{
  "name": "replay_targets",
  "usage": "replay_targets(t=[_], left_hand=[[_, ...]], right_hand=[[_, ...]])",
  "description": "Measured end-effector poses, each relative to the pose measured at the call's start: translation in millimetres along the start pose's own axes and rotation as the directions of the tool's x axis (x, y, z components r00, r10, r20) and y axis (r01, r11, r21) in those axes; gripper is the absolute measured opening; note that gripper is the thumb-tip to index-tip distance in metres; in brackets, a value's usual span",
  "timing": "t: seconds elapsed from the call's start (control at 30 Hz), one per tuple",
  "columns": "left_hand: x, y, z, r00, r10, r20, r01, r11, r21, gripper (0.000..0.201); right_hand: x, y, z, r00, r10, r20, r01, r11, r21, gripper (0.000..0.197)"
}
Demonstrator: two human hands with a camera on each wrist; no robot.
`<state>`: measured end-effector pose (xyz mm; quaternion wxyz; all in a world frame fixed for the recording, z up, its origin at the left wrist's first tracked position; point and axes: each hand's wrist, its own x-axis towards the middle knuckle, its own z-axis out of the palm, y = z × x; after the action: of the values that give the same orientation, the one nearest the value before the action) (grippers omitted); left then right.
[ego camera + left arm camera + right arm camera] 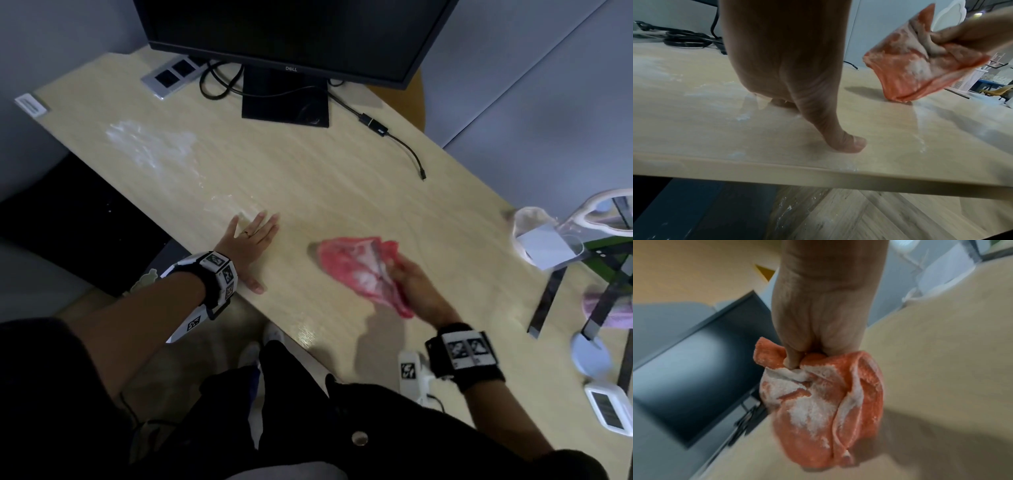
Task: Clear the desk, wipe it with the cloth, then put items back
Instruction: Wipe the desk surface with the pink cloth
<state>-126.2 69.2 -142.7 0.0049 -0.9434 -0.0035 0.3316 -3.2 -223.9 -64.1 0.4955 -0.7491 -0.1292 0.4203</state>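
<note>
The cloth (363,274), pink-orange and caked with white powder, is hanging bunched from the right hand (416,284) at the lower centre of the head view, its lower edge just touching or hovering right over the worktop (325,178); the left wrist view suggests the tip is grazing the surface. The right hand is gripping it in a closed fist, fingers curled round the gathered top. The left hand (251,248) is lying flat and open on the worktop near the front edge, left of the cloth, thumb spread out.

Judging by this, the wiping step is under way: the middle of the worktop is looking bare, while white powder smears (150,144) are showing in the upper left of the head view, with a fainter streak just above the left hand. The next move seems to call for pressing the cloth flat and sweeping it toward those smears, ideally with a cleaner fold facing down.

At the top, a monitor (291,41) and its cables (407,147) are sitting at the back; moved-aside items are crowding the right edge.
</note>
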Motion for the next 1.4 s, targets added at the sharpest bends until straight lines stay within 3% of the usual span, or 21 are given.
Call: replay_targets(t=[0.1, 0.2, 0.3, 0.37, 0.47, 0.67, 0.73, 0.8, 0.9, 0.97, 1.03, 1.1, 1.17, 1.3, 1.4], left_hand=[[0.3, 1.3, 0.8, 1.000, -0.013, -0.016, 0.013, 1.000, 0.007, 0.138], [0.1, 2.3, 1.3, 0.999, -0.020, -0.032, 0.020, 1.000, 0.007, 0.139], [-1.3, 2.5, 0.9, 1.000, -0.021, -0.024, 0.021, 1.000, -0.011, 0.138], [-2.0, 3.0, -0.6, 0.999, -0.023, -0.022, 0.023, 1.000, 0.000, 0.137], [-2.7, 4.1, -2.1, 0.999, -0.028, -0.021, 0.029, 0.999, 0.016, 0.136], [-2.2, 4.3, -2.5, 0.999, -0.033, -0.020, 0.033, 0.999, -0.003, 0.138], [-2.9, 4.9, -4.8, 0.999, -0.035, -0.003, 0.035, 0.999, -0.027, 0.138], [-4.3, 5.0, -5.7, 0.999, -0.038, -0.010, 0.038, 0.999, -0.021, 0.139], [-7.6, 2.7, -1.1, 0.996, -0.069, -0.047, 0.067, 0.997, -0.050, 0.139], [-11.5, -2.8, 4.7, 0.990, -0.128, -0.056, 0.119, 0.983, -0.141, 0.139], [-17.6, -13.4, 7.9, 0.978, -0.203, -0.049, 0.185, 0.951, -0.248, 0.140], [-25.4, -31.6, 12.5, 0.960, -0.278, -0.037, 0.247, 0.899, -0.361, 0.141], [-33.9, -54.2, 16.0, 0.943, -0.333, -0.019, 0.292, 0.851, -0.436, 0.143], [-50.8, -95.0, 22.8, 0.904, -0.427, 0.014, 0.383, 0.797, -0.467, 0.141], [-57.4, -120.3, 27.7, 0.877, -0.477, 0.065, 0.443, 0.748, -0.494, 0.144]], right_hand=[[16.9, -14.9, -35.2, 0.983, -0.052, -0.177, 0.072, 0.992, 0.106, 0.033], [41.8, -14.7, -42.0, 0.944, -0.163, -0.287, 0.146, 0.986, -0.078, 0.029], [69.7, 16.0, -14.4, 0.974, -0.152, -0.168, 0.091, 0.942, -0.324, 0.033], [78.0, 45.7, 11.7, 0.985, -0.069, -0.155, -0.027, 0.840, -0.542, 0.043], [63.8, 59.9, 47.4, 0.982, -0.085, -0.168, -0.024, 0.831, -0.556, 0.054], [23.3, 70.1, 111.4, 0.982, -0.183, -0.050, 0.117, 0.791, -0.601, 0.051], [10.5, 70.0, 126.3, 0.988, -0.152, 0.040, 0.149, 0.823, -0.549, 0.046], [8.4, 66.2, 127.1, 0.988, -0.149, 0.036, 0.151, 0.899, -0.411, 0.036], [13.5, 46.7, 104.9, 0.974, -0.151, -0.169, 0.113, 0.970, -0.215, 0.056], [19.8, 32.0, 76.0, 0.968, -0.039, -0.246, 0.037, 0.999, -0.015, 0.044], [22.8, 17.2, 46.9, 0.968, 0.060, -0.242, -0.006, 0.976, 0.218, 0.035], [25.7, 3.6, 19.0, 0.963, 0.072, -0.261, 0.015, 0.948, 0.317, 0.030], [29.6, -6.7, -1.5, 0.925, 0.043, -0.377, 0.049, 0.972, 0.232, 0.026], [36.3, -20.0, -6.1, 0.835, -0.157, -0.527, 0.067, 0.981, -0.184, 0.031], [45.6, -22.1, 29.8, 0.889, -0.186, -0.418, 0.024, 0.931, -0.364, 0.029]])
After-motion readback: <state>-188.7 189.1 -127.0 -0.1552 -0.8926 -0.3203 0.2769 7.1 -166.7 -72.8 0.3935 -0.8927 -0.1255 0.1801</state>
